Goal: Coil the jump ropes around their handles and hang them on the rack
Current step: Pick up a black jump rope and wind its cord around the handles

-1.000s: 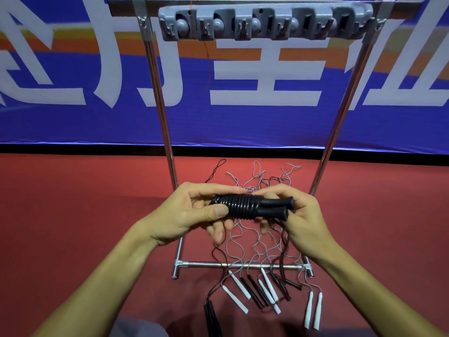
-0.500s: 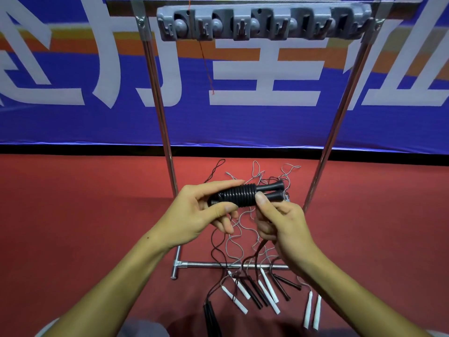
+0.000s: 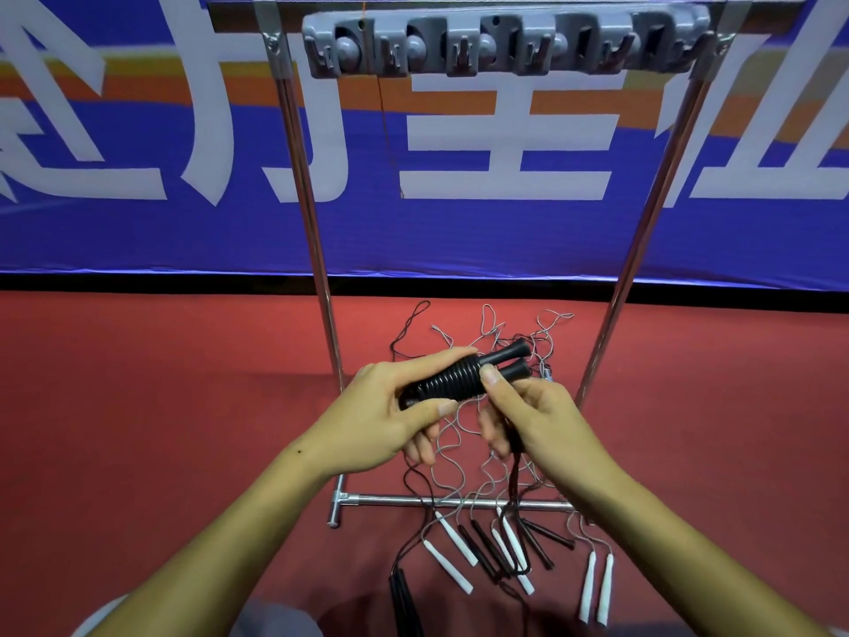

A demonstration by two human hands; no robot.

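Winding nearly done: black jump rope (image 3: 459,381) held in mid-air before the rack, above the floor, its cord laid in tight ridged turns round the paired handles. Tilted up more to the right than a second before, when lying almost level, with the two flared handle ends pointing up toward the hook bar (image 3: 505,41). Shifted too, the right hand (image 3: 533,420): no longer cupped over the handle ends but drawn back below them, thumb tip pressed on the last turn of the coil, fingers curled round the dark tail of cord trailing down to the floor. Unchanged, the left hand (image 3: 390,416): grip wrapped round the near end of the bundle, thumb beneath and fingers over the top. Likely meaning: only a short tail left to wrap or tuck before lifting to a hook. Looked glossy, stiff, springy; liable to unwind if the thumb eased off.

Lying on the red floor (image 3: 138,429) at the foot of the rack (image 3: 317,250): loose ropes (image 3: 482,540) with white and black handles, cords tangled across the bottom bar. Behind, a blue banner (image 3: 138,232).
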